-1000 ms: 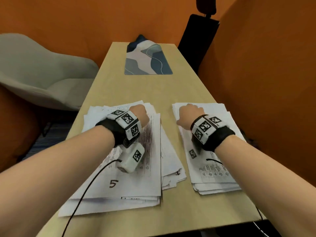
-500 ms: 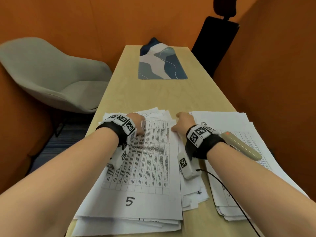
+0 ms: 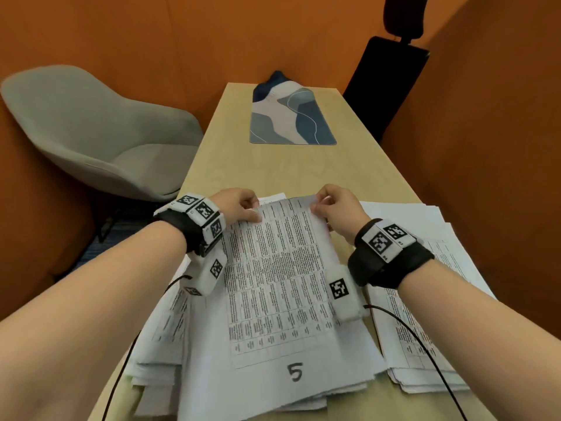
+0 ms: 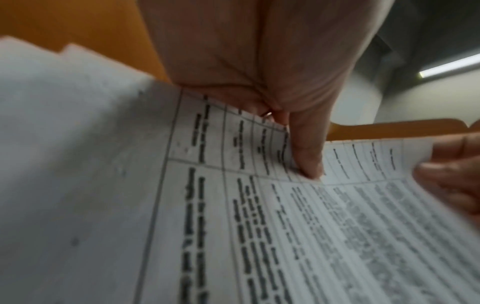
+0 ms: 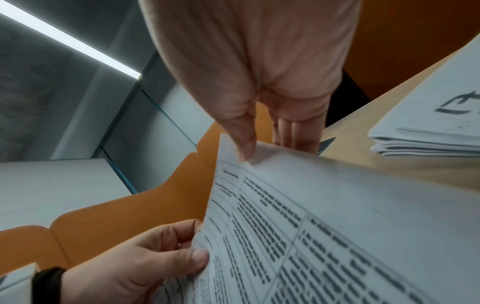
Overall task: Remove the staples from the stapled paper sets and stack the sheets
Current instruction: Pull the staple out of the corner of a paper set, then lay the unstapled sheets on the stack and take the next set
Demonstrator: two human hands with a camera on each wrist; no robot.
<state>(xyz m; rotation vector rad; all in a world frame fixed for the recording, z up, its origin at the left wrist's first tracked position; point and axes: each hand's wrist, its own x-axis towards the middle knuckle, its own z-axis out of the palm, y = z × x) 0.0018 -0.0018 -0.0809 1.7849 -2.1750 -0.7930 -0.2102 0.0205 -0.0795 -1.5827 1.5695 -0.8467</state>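
At the near end of the table (image 3: 273,168), both hands pinch the far edge of the top sheet (image 3: 282,284), the one marked "5" at its near margin. The left hand (image 3: 235,205) grips the sheet's far left corner, thumb on top and fingers curled beneath; the right hand (image 3: 337,206) grips the far right corner the same way, lifting that edge a little off the left pile (image 3: 170,344) below. Both forearms reach in from 6 o'clock, each wrist wearing a black band with coded white blocks and a trailing black cable. A second pile (image 3: 425,314) lies just beside the first, toward 3 o'clock. Farther up the light wooden table, at 12 o'clock, lies a blue-grey patterned mat (image 3: 291,120). A pale grey chair (image 3: 100,132) stands at 10 o'clock, a black chair (image 3: 388,83) at 1 o'clock, and orange walls (image 3: 485,147) close in on all sides. The left wrist view shows the left thumb (image 4: 306,152) pressed onto the printed table of the sheet, with the right hand's fingertips (image 4: 451,168) at the far corner; it is blurred and no staple can be made out. The right wrist view shows the right thumb (image 5: 244,142) on the sheet's bare corner with fingers behind it, the left hand clamped on the opposite corner at 7 o'clock, the second pile's edge at 3 o'clock, and a ceiling light strip (image 5: 70,41) overhead.
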